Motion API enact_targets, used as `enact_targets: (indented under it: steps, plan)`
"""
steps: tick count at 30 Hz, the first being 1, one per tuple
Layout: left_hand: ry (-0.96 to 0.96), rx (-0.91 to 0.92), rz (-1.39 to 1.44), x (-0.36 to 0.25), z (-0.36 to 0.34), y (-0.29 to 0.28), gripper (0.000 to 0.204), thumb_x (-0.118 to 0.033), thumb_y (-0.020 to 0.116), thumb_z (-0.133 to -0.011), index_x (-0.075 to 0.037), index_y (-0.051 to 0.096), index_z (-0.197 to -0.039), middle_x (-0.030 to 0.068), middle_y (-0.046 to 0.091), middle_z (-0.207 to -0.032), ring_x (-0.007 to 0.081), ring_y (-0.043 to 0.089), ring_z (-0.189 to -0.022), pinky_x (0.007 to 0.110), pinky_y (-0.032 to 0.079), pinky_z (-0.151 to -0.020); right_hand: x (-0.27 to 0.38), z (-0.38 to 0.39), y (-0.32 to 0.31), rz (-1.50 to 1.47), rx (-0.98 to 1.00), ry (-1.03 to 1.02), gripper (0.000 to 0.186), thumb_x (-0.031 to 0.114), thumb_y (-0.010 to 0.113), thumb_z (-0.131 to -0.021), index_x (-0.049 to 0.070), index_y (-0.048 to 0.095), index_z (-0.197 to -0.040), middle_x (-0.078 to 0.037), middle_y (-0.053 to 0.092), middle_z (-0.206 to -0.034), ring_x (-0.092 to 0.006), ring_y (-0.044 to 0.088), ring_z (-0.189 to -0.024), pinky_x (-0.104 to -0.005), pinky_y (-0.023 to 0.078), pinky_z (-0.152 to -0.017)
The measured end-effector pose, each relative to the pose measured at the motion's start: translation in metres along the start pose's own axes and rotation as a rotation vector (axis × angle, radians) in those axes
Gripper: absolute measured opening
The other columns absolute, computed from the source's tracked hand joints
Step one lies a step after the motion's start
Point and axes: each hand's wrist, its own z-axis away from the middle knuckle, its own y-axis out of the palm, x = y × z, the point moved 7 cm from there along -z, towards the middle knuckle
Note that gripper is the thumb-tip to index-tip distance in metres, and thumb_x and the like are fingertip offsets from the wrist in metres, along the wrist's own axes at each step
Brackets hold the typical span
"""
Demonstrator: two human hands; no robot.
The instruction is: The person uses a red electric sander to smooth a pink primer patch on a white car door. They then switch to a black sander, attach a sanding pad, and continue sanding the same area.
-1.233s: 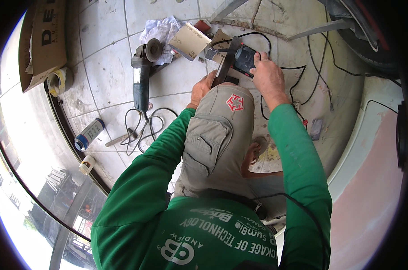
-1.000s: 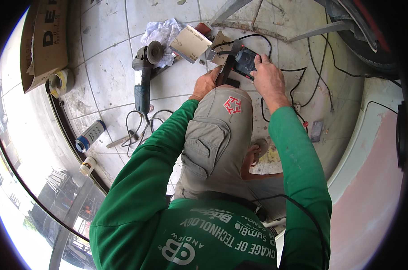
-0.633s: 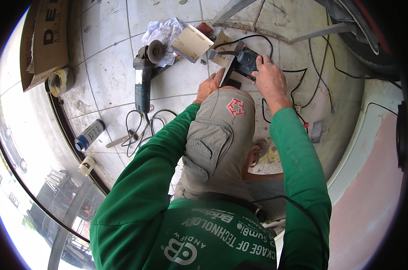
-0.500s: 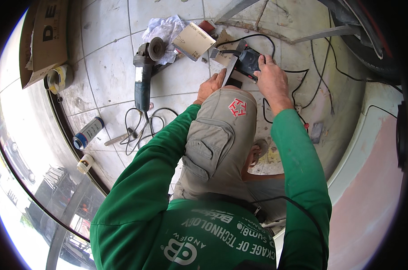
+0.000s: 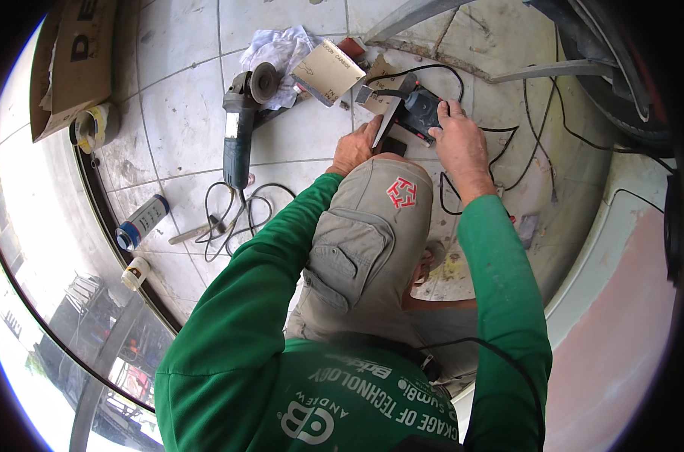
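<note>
My right hand (image 5: 462,145) grips a boxy dark corded power sander (image 5: 421,113) tipped on its side on the tiled floor, its fingers over the near right end. My left hand (image 5: 355,149) has its fingers closed at the near end of a pale flat sheet (image 5: 386,123) along the sander's left face. Its thumb and part of the grip are hidden. My knee (image 5: 396,157) in grey trousers partly covers the space just below. A small dark block (image 5: 394,146) lies between the knee and the sander. Brown-backed sandpaper (image 5: 328,72) lies beyond my left hand.
An angle grinder (image 5: 238,135) with a coiled cord lies to the left, by a white rag (image 5: 278,56). Farther left are a can (image 5: 143,222), a tape roll (image 5: 97,129) and a cardboard box (image 5: 74,68). Metal bars (image 5: 538,73) and a tyre (image 5: 621,98) stand at upper right.
My right hand and the sander have shifted slightly down and to the right in the picture. The left hand keeps its place at the sheet; the whole view has moved a little.
</note>
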Motion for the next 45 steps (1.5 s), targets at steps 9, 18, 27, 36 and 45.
enact_targets:
  steps: [9, 18, 27, 36, 45]
  plan:
    - [0.019, -0.049, -0.029, -0.004, -0.039, 0.002, 0.053, -0.022, 0.07, -0.095, -0.014, 0.055, -0.145, 0.0246, 0.074, -0.107, 0.0456, 0.072, -0.092, 0.053, 0.059, -0.077, 0.003, 0.001, -0.007, -0.029, -0.007, 0.013, 0.055, 0.023, 0.071, -0.098, 0.001, 0.058, -0.146, -0.014, 0.056, -0.15, -0.0311, 0.067, -0.122, -0.042, 0.059, -0.098]
    - [0.12, -0.11, -0.03, -0.01, -0.05, -0.003, 0.051, -0.023, 0.071, -0.093, -0.014, 0.058, -0.141, 0.0248, 0.074, -0.093, 0.0461, 0.072, -0.084, 0.054, 0.059, -0.072, 0.007, 0.008, -0.006, -0.031, -0.086, -0.023, 0.052, 0.022, 0.071, -0.098, -0.002, 0.059, -0.143, -0.014, 0.059, -0.14, -0.0321, 0.068, -0.118, -0.0433, 0.06, -0.095]
    - [0.062, -0.075, -0.014, -0.011, -0.052, -0.004, 0.03, -0.025, 0.071, -0.094, -0.011, 0.07, -0.121, 0.0231, 0.075, -0.094, 0.0456, 0.072, -0.085, 0.053, 0.059, -0.071, 0.008, 0.003, -0.008, 0.0, -0.018, 0.034, 0.048, 0.019, 0.066, -0.102, -0.001, 0.057, -0.144, -0.016, 0.059, -0.138, -0.0339, 0.066, -0.121, -0.0447, 0.06, -0.097]
    - [-0.06, 0.114, 0.062, -0.01, 0.005, -0.009, 0.04, -0.031, 0.068, -0.095, -0.011, 0.064, -0.13, 0.023, 0.074, -0.098, 0.0469, 0.071, -0.089, 0.053, 0.058, -0.076, 0.01, 0.006, -0.004, 0.001, -0.005, 0.085, 0.046, 0.018, 0.066, -0.102, 0.001, 0.056, -0.144, -0.014, 0.06, -0.137, -0.0316, 0.064, -0.124, -0.0433, 0.059, -0.1]
    - [-0.107, 0.02, 0.268, 0.028, 0.091, -0.041, 0.049, -0.029, 0.07, -0.093, -0.008, 0.058, -0.136, 0.0252, 0.072, -0.107, 0.046, 0.07, -0.095, 0.052, 0.056, -0.079, 0.009, 0.004, -0.011, -0.072, -0.003, 0.029, 0.045, 0.018, 0.069, -0.1, 0.0, 0.059, -0.14, -0.016, 0.06, -0.134, -0.0335, 0.066, -0.122, -0.0454, 0.059, -0.098]
